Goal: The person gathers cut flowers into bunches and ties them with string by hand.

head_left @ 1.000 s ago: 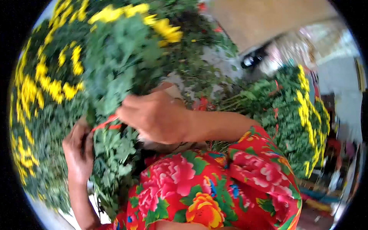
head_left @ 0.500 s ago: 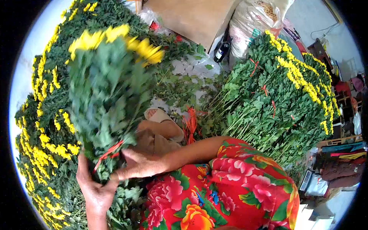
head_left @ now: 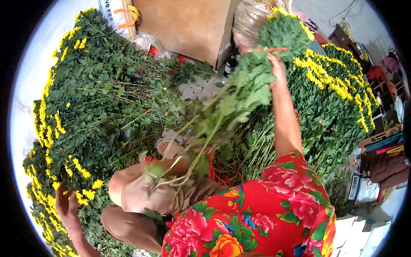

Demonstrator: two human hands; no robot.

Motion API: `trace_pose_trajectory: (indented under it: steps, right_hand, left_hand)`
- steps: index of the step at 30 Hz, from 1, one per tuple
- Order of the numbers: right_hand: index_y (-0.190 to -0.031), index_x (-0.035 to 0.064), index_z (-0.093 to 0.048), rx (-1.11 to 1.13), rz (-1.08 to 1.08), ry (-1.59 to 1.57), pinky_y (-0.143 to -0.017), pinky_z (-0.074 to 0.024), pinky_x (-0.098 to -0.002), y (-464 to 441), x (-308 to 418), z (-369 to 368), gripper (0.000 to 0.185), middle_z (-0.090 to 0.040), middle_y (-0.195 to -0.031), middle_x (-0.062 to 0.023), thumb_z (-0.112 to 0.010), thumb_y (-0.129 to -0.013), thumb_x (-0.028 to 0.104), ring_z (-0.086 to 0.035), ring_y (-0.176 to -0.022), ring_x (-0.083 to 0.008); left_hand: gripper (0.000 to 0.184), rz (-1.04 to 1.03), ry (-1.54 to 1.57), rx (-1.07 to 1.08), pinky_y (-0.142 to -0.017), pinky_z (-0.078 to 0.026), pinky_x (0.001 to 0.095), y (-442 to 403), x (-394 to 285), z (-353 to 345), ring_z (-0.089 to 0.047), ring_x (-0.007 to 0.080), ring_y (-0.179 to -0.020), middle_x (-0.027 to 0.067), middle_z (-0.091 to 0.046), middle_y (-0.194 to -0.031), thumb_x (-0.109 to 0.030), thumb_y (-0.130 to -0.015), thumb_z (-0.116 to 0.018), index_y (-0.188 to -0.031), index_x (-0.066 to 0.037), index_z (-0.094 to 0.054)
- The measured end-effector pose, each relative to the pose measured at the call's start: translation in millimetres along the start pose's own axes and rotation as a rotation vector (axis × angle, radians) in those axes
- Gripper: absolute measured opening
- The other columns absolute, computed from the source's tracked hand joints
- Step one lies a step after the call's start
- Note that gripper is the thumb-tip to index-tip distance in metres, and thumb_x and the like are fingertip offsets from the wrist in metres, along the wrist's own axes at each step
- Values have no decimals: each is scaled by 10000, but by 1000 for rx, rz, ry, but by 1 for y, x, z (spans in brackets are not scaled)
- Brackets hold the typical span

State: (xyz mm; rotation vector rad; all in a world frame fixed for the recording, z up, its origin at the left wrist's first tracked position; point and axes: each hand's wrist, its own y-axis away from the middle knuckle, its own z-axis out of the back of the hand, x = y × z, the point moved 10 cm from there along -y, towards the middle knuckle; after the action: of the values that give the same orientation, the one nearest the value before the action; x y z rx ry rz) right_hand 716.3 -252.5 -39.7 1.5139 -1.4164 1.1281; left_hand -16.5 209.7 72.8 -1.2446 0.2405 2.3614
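My right hand (head_left: 278, 73) is closed round a tied bunch of yellow chrysanthemums (head_left: 252, 79), held out at the upper right. A red tie (head_left: 280, 49) circles the bunch by my fingers, and its bare stems trail down over my knee, blurred. Over at the lower left, my left hand (head_left: 67, 205) has its fingers apart beside yellow blooms (head_left: 87, 193) of the left-hand heap of chrysanthemums (head_left: 94, 103). Nothing shows in that hand. Beyond my right arm lies a stack of tied chrysanthemum bunches (head_left: 325, 113), their flower heads facing right.
Loose red ties (head_left: 218, 171) lie on the floor by my feet. A wooden board (head_left: 180, 28), a dark bottle (head_left: 230, 66) and a whitish sack (head_left: 248, 23) stand at the back. Folded clothes (head_left: 387, 165) are at the far right.
The tied bunch has gone from in front of me on the left to the upper right in my right hand. My left hand has let go and moved left to the heap.
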Motion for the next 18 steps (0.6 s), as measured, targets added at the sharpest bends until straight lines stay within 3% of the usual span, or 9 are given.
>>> trace_pose_trajectory:
  steps: [2, 4, 5, 6, 9, 12, 14, 16, 18]
  right_hand:
    - [-1192, 48, -600, 4, 75, -32, -807, -528, -393, -23, 1, 44, 502, -671, -1059, -93, -744, -773, 282, -643, -911, -230]
    - [-1225, 39, -583, 1, 71, 47, -815, -515, -378, -26, 10, 68, 526, -675, -1066, -83, -736, -781, 274, -638, -923, -218]
    - [-1237, 14, -563, -156, 105, 173, -816, -504, -361, -22, 23, 84, 556, -680, -1050, -75, -735, -780, 279, -635, -926, -205]
    - [-1218, -5, -556, -112, 159, 227, -829, -493, -362, -21, 34, 86, 579, -669, -1063, -99, -754, -759, 287, -623, -942, -212]
    - [-1200, -18, -555, -162, 94, 338, -853, -482, -355, -22, 30, 96, 612, -659, -1064, -119, -792, -724, 285, -611, -968, -207]
    - [-1207, -38, -542, -59, 173, 444, -953, -431, -352, -36, 3, 105, 666, -658, -1071, -135, -825, -699, 287, -608, -1005, -214]
    - [-1250, -69, -506, -74, 153, 405, -998, -403, -371, -9, -7, 87, 734, -627, -1167, -170, -827, -702, 299, -597, -1059, -246]
    - [-1396, -126, -358, -131, 111, 422, -1070, -349, -375, -42, -64, 132, 1011, -475, -1369, -242, -842, -680, 399, -491, -1241, -311]
    - [-1408, -128, -338, -257, 186, 757, -1093, -336, -399, 4, -39, 106, 1087, -448, -1397, -274, -840, -666, 488, -447, -1301, -343]
  left_hand:
    - [558, 83, -15, -5, -827, -488, 301, -5, 43, 31, -572, 188, -1135, 96, -550, -1337, -228, -875, -666, -1370, -33, -497]
    - [539, 176, -41, -6, -786, -496, 286, -5, 66, 46, -587, 172, -1100, 89, -572, -1302, -218, -881, -663, -1359, -28, -504]
    - [522, 205, -82, -41, -772, -493, 276, -4, 72, 53, -588, 164, -1091, 88, -582, -1284, -203, -879, -663, -1347, -26, -513]
    - [506, 232, -121, -78, -758, -491, 266, -3, 79, 60, -589, 155, -1083, 87, -592, -1266, -187, -877, -663, -1336, -24, -522]
    - [469, 227, -100, -29, -732, -483, 256, -3, 89, 55, -600, 143, -1051, 71, -607, -1247, -165, -888, -649, -1324, -34, -536]
    - [450, 303, -91, 53, -719, -475, 255, 4, 96, 35, -607, 138, -1030, 60, -615, -1231, -146, -894, -635, -1319, -37, -536]
    - [438, 356, -34, 48, -720, -459, 256, 18, 103, 20, -603, 126, -1011, 46, -625, -1190, -124, -893, -619, -1311, -34, -526]
    - [436, 364, -92, 244, -754, -460, 264, 22, 96, -6, -588, 131, -1015, 52, -615, -1195, -95, -892, -612, -1311, -25, -518]
    - [440, 365, -79, 238, -784, -459, 270, 30, 109, -3, -575, 136, -1028, 61, -604, -1212, -81, -889, -613, -1313, -17, -513]
